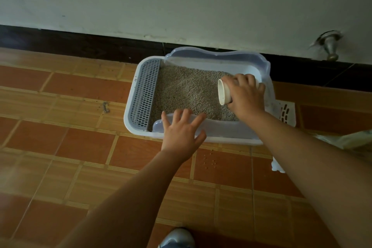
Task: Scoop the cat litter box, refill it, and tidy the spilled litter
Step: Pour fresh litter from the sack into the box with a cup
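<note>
My right hand point(246, 96) grips a tipped white cup point(224, 91) over the litter box point(138, 90) by the wall. My left hand point(182, 133) rests spread-fingered on its near rim. Refill looks underway, and the spilled grains point(210, 162) still need tidying.

Right hand point(246, 96) grips a white cup point(225, 92) on its side over the litter point(187, 90). Left hand point(182, 131), fingers spread, rests on the litter box point(141, 127) near rim.
</note>
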A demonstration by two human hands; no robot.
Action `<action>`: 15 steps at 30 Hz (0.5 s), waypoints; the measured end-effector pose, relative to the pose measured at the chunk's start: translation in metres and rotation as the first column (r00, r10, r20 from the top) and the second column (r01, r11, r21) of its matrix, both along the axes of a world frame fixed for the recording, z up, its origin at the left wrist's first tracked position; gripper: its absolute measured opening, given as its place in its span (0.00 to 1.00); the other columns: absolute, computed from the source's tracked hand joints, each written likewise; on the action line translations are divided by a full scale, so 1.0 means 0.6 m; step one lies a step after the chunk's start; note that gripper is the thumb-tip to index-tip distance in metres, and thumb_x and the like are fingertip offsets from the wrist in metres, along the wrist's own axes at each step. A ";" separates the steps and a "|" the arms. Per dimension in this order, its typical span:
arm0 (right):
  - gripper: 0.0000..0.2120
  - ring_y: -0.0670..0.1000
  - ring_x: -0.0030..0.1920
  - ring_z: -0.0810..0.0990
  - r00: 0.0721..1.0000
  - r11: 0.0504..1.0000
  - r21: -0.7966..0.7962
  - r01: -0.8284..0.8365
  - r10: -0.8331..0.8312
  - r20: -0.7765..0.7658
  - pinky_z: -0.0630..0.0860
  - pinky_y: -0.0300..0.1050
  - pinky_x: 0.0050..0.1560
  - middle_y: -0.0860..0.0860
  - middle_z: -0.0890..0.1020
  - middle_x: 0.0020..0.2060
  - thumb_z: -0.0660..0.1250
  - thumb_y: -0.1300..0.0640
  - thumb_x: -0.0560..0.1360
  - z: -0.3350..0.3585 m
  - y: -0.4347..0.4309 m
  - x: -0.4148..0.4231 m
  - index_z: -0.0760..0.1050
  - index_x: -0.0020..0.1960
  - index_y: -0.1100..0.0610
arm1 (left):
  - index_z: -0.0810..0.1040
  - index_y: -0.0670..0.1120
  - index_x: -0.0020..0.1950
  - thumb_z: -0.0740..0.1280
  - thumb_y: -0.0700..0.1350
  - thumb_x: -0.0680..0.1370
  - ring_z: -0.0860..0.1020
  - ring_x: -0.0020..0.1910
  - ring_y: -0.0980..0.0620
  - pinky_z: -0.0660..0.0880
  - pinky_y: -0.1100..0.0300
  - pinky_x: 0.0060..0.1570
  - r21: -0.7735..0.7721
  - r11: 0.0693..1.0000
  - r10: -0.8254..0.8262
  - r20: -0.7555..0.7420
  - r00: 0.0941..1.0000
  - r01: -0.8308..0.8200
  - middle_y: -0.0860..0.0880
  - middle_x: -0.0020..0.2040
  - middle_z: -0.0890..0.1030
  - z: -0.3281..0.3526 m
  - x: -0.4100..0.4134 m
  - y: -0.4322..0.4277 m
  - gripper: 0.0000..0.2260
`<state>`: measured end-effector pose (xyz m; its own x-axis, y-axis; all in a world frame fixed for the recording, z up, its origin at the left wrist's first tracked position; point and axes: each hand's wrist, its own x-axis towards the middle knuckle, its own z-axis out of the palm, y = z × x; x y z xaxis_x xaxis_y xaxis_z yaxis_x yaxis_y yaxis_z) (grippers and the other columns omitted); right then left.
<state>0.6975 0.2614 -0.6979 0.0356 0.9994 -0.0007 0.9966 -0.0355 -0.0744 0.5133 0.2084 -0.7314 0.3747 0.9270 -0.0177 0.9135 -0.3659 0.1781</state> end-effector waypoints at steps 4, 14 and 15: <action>0.37 0.58 0.65 0.63 0.998 1.000 0.002 -0.029 0.029 0.058 0.62 0.55 0.58 0.53 0.68 0.66 0.74 0.60 0.65 -0.009 0.005 -0.002 0.62 0.69 0.47 | 0.75 0.56 0.61 0.56 0.57 0.73 0.76 0.55 0.44 0.66 0.31 0.57 0.085 0.996 0.005 0.001 1.000 -0.005 0.48 0.53 0.77 -0.007 -0.002 -0.002 0.19; 0.37 0.59 0.66 0.62 0.984 0.999 0.002 -0.051 0.050 0.172 0.61 0.56 0.59 0.54 0.66 0.67 0.73 0.61 0.67 -0.007 0.014 0.002 0.61 0.70 0.47 | 0.76 0.56 0.58 0.56 0.57 0.72 0.77 0.53 0.44 0.67 0.30 0.55 0.119 0.993 -0.010 0.002 1.000 0.010 0.48 0.51 0.78 -0.012 0.002 -0.001 0.18; 0.36 0.59 0.66 0.61 0.980 0.998 -0.004 -0.064 0.064 0.187 0.61 0.57 0.60 0.54 0.66 0.67 0.72 0.61 0.67 -0.004 0.015 0.003 0.61 0.70 0.47 | 0.76 0.56 0.58 0.56 0.57 0.72 0.77 0.53 0.44 0.67 0.30 0.56 0.121 0.993 -0.010 0.004 1.000 0.010 0.48 0.51 0.78 -0.012 0.002 -0.001 0.18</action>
<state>0.6992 0.2707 -0.7004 -0.0289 0.9996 0.0023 0.9932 0.0285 0.1132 0.5143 0.2078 -0.7389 0.3838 0.9184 0.0960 0.9089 -0.3941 0.1366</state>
